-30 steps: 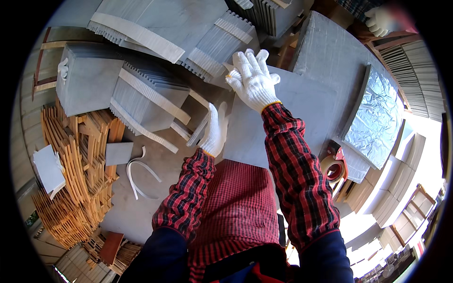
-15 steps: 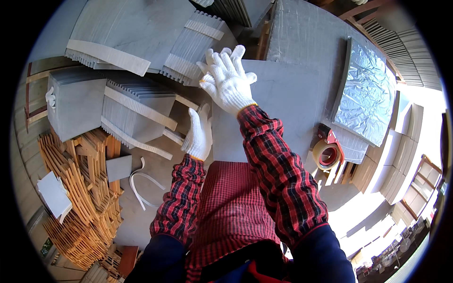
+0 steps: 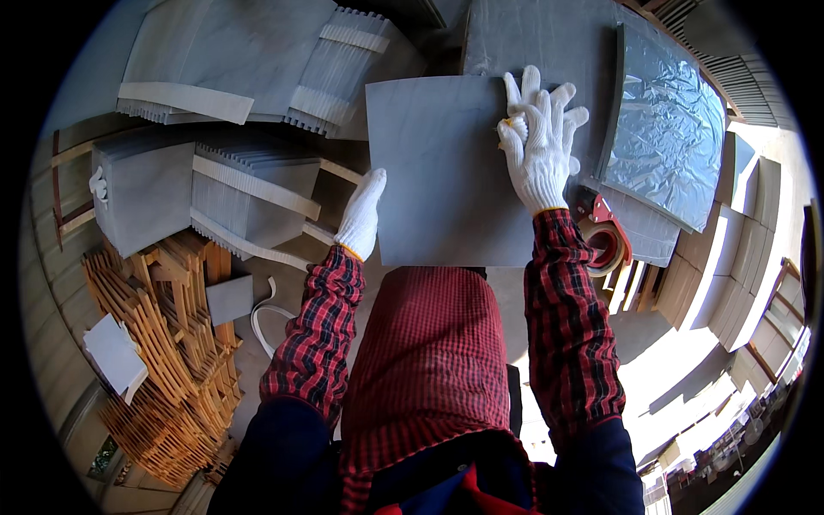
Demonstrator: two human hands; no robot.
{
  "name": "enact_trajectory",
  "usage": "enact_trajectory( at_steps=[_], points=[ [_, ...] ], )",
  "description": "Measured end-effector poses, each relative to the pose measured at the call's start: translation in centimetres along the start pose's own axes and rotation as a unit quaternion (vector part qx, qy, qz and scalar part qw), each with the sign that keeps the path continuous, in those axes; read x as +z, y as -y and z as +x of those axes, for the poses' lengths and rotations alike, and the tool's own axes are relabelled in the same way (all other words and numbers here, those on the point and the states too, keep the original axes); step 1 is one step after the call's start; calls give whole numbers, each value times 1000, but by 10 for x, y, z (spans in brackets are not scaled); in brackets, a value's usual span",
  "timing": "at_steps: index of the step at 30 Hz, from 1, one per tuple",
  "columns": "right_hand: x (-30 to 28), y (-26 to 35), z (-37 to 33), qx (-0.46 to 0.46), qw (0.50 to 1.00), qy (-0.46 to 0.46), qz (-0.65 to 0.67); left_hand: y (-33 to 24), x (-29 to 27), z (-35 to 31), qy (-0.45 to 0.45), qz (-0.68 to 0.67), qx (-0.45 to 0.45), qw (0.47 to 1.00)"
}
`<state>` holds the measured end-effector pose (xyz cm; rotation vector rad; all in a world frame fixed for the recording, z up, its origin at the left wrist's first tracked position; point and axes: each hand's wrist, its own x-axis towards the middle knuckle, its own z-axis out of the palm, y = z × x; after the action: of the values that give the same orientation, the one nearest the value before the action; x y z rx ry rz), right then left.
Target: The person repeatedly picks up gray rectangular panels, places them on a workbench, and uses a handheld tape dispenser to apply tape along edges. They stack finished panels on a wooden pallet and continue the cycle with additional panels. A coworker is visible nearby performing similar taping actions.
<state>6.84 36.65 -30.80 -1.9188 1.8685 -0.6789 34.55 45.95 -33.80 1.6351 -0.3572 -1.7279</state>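
Since the earlier frame, the right hand (image 3: 542,142) has slid from the left part of the grey panel (image 3: 442,172) across to its right edge. It rests there with fingers spread apart, and a bunched white knit piece (image 3: 512,136) with a yellowish edge pokes out beneath it. The left hand (image 3: 360,215), fingers straight and together, stands at the panel's left edge; whether it grips that edge cannot be told, as the thumb is hidden. The panel lies in front of the person, its right side over the grey desk (image 3: 545,39). Beyond the right hand are a red tape dispenser (image 3: 625,251) and a shiny wrapped slab (image 3: 665,120); strip-padded grey stacks (image 3: 142,193) stand to the left.
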Motion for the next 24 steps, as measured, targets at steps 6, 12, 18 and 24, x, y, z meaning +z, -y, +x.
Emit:
enact_trajectory(
  at_steps=[6, 12, 18, 24],
  points=[
    [-9, -5, -97, -36, 998, 38, -21, 1, -2, 7, -10, 68, -22, 997],
    [-21, 24, -212, 54, 988, 142, 5, 5, -10, 12, 0, 138, -42, 990],
    [25, 86, -199, -116, 967, 199, 109, -6, -5, 9, -3, 189, -58, 980],
    [71, 132, -193, -308, 913, 262, 51, -33, 15, -15, -44, 267, -78, 960]
  ],
)
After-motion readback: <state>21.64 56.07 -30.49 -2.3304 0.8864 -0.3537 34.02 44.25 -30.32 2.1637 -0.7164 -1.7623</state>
